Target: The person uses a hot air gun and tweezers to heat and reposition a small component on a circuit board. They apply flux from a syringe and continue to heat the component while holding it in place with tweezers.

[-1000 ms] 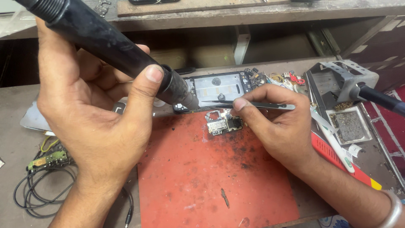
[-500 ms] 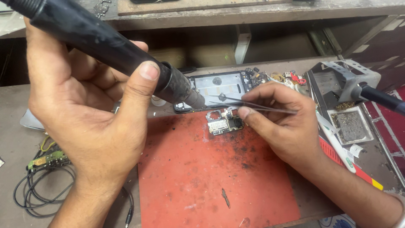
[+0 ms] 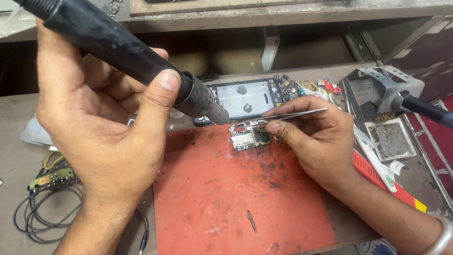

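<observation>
Left hand (image 3: 101,141) gripping hot-air wand (image 3: 127,59), nozzle over small circuit board (image 3: 250,138); right hand (image 3: 314,137) pinching tweezers (image 3: 295,113), probably steadying board on red mat (image 3: 236,198).

**Open mat in front, crowded back and right**

Free to pass across the front half of the red mat (image 3: 236,208), bare but for soot and one small scrap. Blocked toward the bench's back edge by the opened phone frame (image 3: 245,97) and small circuit board (image 3: 249,138). Hemmed at the right edge by the iron stand (image 3: 384,85) and metal tray (image 3: 390,139). Snagged near the left front corner by black cables (image 3: 33,222).
</observation>
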